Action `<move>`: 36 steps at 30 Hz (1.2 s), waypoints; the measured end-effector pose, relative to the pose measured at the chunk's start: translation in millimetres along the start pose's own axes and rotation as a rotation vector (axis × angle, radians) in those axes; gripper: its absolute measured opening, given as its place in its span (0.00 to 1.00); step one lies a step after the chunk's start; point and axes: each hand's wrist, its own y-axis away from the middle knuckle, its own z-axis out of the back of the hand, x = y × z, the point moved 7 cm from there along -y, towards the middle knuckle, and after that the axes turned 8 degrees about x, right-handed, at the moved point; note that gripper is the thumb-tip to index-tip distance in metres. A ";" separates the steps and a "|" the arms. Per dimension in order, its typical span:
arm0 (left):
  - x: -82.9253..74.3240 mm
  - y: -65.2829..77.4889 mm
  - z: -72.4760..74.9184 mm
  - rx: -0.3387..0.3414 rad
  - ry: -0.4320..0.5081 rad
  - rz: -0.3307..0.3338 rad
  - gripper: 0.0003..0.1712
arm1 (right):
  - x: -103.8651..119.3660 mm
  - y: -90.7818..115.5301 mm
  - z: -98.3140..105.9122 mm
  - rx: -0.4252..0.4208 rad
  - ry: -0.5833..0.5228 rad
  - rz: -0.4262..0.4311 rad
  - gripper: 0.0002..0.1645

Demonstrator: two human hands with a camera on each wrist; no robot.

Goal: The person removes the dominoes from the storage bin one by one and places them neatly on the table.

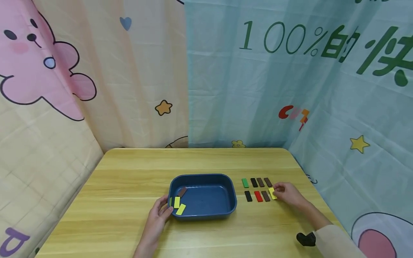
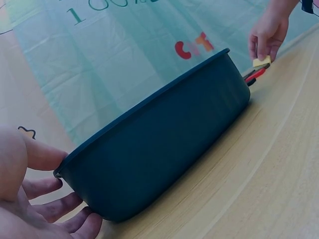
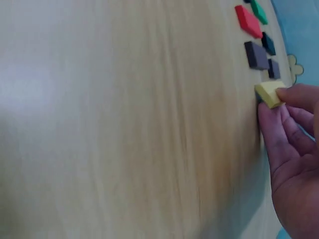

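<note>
My right hand (image 1: 289,194) pinches a yellow domino-like block (image 1: 272,193) between thumb and fingers, at the right end of the nearer row of blocks. In the right wrist view the yellow block (image 3: 269,93) is tilted, with the thumb on its upper face. My left hand (image 1: 156,216) grips the left end of a blue plastic basin (image 1: 206,217), its thumb at the rim (image 2: 144,104) and its other fingers against the outer wall. Inside the basin, at the left, lie two yellow blocks (image 1: 177,202), a brown block (image 1: 182,192) and a partly hidden green one (image 1: 170,201).
Right of the basin, blocks lie in two short rows: green (image 1: 245,183), black (image 1: 254,182) and two brown behind; black (image 1: 248,196), red (image 1: 258,196) and brown (image 1: 265,196) nearer. Printed curtains (image 1: 226,89) hang behind the wooden table (image 1: 135,168).
</note>
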 end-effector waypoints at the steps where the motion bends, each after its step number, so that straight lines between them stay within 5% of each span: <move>1: 0.0 0.1 0.5 -0.001 0.002 0.001 0.30 | -0.4 0.2 -0.1 0.003 0.023 -0.004 0.15; 11: 1.0 -0.8 3.8 0.001 0.015 0.026 0.31 | 7.6 -1.7 -0.5 -0.031 0.226 0.006 0.12; 28: 1.9 -2.6 2.7 -0.009 0.015 0.064 0.30 | -0.5 7.0 10.0 -0.147 0.237 0.002 0.12; 36: 1.3 -4.4 2.1 -0.004 0.023 0.058 0.30 | 20.2 0.9 5.2 -0.102 0.192 0.032 0.15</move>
